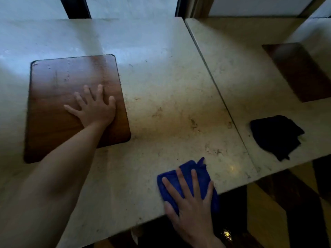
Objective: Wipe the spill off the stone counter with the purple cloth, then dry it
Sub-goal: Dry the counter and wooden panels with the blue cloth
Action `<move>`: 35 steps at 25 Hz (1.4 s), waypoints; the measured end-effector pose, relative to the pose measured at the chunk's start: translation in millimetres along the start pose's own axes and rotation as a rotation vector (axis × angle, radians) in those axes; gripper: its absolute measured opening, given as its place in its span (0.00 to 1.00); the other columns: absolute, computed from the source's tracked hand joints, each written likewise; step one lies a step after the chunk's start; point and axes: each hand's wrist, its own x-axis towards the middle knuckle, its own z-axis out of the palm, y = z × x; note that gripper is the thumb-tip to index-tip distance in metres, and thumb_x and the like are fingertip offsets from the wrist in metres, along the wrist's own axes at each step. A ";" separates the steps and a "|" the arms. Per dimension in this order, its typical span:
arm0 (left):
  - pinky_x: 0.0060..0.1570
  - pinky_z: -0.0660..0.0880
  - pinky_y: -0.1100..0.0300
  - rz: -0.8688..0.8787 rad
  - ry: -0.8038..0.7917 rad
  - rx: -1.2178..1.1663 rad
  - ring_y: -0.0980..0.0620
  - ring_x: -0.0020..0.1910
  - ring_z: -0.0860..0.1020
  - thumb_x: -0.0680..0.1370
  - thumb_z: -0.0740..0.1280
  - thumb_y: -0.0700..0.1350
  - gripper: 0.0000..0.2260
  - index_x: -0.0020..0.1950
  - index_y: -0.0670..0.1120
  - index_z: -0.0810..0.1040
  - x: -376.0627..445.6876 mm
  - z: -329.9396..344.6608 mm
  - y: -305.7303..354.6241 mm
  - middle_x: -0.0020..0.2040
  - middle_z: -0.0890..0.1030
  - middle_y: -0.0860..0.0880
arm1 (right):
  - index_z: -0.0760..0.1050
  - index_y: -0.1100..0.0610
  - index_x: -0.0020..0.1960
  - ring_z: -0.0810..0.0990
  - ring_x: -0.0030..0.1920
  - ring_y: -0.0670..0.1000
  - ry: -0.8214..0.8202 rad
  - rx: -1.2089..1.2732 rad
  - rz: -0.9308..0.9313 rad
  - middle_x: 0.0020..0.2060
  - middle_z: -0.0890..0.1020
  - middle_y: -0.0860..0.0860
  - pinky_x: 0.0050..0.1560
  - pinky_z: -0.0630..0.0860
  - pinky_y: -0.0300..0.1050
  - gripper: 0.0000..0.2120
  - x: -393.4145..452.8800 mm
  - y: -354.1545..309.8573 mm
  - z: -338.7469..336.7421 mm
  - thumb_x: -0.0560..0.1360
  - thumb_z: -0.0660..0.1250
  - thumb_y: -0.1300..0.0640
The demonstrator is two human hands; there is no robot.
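The purple cloth (188,183), blue-violet and bunched, lies at the near edge of the pale stone counter (166,97). My right hand (191,203) presses flat on top of it with fingers spread, partly over the counter's edge. My left hand (95,106) rests palm down, fingers apart, on a brown wooden board (59,97) at the left of the counter. Brownish stains mark the stone between the board and the cloth. I cannot make out a wet spill in this dim light.
A seam (218,90) separates this counter from a second stone slab on the right. A dark crumpled cloth (275,135) lies on that slab, and a second brown board (300,72) sits farther back. Windows with dark frames run behind.
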 end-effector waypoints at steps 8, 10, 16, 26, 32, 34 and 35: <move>0.68 0.41 0.23 0.003 0.022 0.016 0.34 0.79 0.47 0.81 0.49 0.62 0.28 0.80 0.56 0.54 -10.1 -2.4 11.5 0.81 0.50 0.42 | 0.33 0.29 0.73 0.29 0.76 0.53 -0.099 0.101 0.391 0.77 0.34 0.41 0.70 0.30 0.72 0.30 8.5 21.0 -8.5 0.72 0.36 0.31; 0.68 0.41 0.23 -0.007 0.026 0.032 0.34 0.79 0.47 0.81 0.49 0.62 0.27 0.80 0.56 0.53 -10.3 -5.3 11.7 0.81 0.50 0.43 | 0.29 0.29 0.72 0.26 0.75 0.52 -0.108 0.073 0.419 0.76 0.31 0.40 0.70 0.30 0.71 0.30 19.7 23.2 -10.4 0.71 0.32 0.31; 0.68 0.43 0.23 -0.004 0.032 0.031 0.34 0.79 0.47 0.81 0.49 0.61 0.27 0.80 0.55 0.53 -12.5 -7.9 13.6 0.81 0.50 0.42 | 0.23 0.31 0.71 0.22 0.73 0.53 -0.140 0.000 0.393 0.73 0.24 0.41 0.70 0.30 0.71 0.29 61.2 35.5 -15.1 0.71 0.28 0.31; 0.67 0.50 0.23 0.010 0.087 0.111 0.32 0.77 0.54 0.81 0.49 0.61 0.28 0.80 0.54 0.56 -9.5 4.4 7.9 0.80 0.56 0.40 | 0.36 0.34 0.78 0.36 0.79 0.57 0.109 0.048 0.283 0.80 0.40 0.44 0.71 0.40 0.73 0.31 262.3 19.6 -45.9 0.76 0.37 0.32; 0.67 0.50 0.23 0.007 0.075 0.144 0.31 0.77 0.55 0.80 0.50 0.62 0.29 0.79 0.53 0.59 -7.4 10.9 5.2 0.80 0.56 0.39 | 0.38 0.32 0.77 0.38 0.79 0.59 0.101 0.101 0.297 0.80 0.42 0.44 0.69 0.38 0.78 0.29 453.3 -12.1 -92.3 0.76 0.40 0.35; 0.66 0.50 0.22 -0.006 0.051 0.146 0.31 0.77 0.56 0.78 0.52 0.63 0.30 0.79 0.54 0.60 -6.4 9.0 10.1 0.80 0.57 0.40 | 0.39 0.33 0.77 0.37 0.79 0.60 0.098 0.100 0.282 0.80 0.41 0.45 0.68 0.37 0.79 0.30 510.3 -23.8 -106.0 0.76 0.39 0.34; 0.66 0.50 0.22 -0.019 0.032 0.153 0.31 0.77 0.57 0.77 0.53 0.63 0.30 0.79 0.54 0.61 -4.1 8.4 12.7 0.80 0.58 0.40 | 0.40 0.34 0.77 0.37 0.79 0.61 0.097 0.097 0.275 0.80 0.41 0.45 0.67 0.37 0.80 0.30 538.8 -33.5 -112.2 0.77 0.40 0.34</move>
